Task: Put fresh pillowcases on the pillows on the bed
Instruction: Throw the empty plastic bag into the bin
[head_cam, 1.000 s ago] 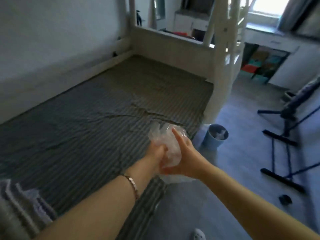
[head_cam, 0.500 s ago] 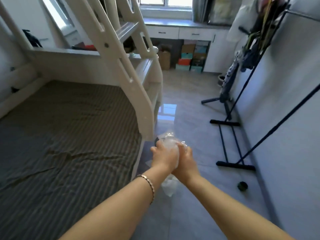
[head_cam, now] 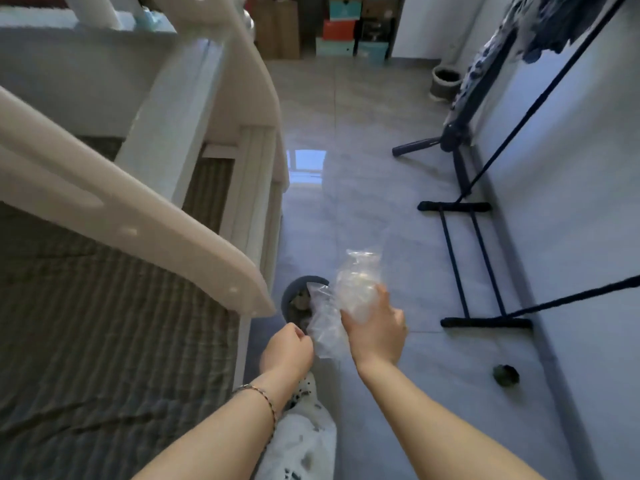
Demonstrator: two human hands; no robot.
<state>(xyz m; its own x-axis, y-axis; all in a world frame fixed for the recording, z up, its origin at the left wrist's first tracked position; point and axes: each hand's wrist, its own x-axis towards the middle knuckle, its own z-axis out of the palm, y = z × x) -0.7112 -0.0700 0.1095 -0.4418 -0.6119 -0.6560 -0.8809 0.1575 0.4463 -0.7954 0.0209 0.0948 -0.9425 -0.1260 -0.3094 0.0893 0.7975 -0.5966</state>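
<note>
On my feed, both forearms are bare right up to the frame edge, with no sleeves in view. The left hand (head_cam: 289, 348) and right hand (head_cam: 375, 332) are bare too. A thin bracelet (head_cam: 258, 393) circles the left wrist: a slim band, metallic-looking, with small darker and reddish segments. Below the arms I see loose white trousers (head_cam: 301, 445) with irregular dark spots, dalmatian-style. Fabric detail is too blurred to tell.

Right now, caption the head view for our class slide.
Right hand holds clear plastic wrapping near a bin beside the bed; left hand curled alongside.
</note>
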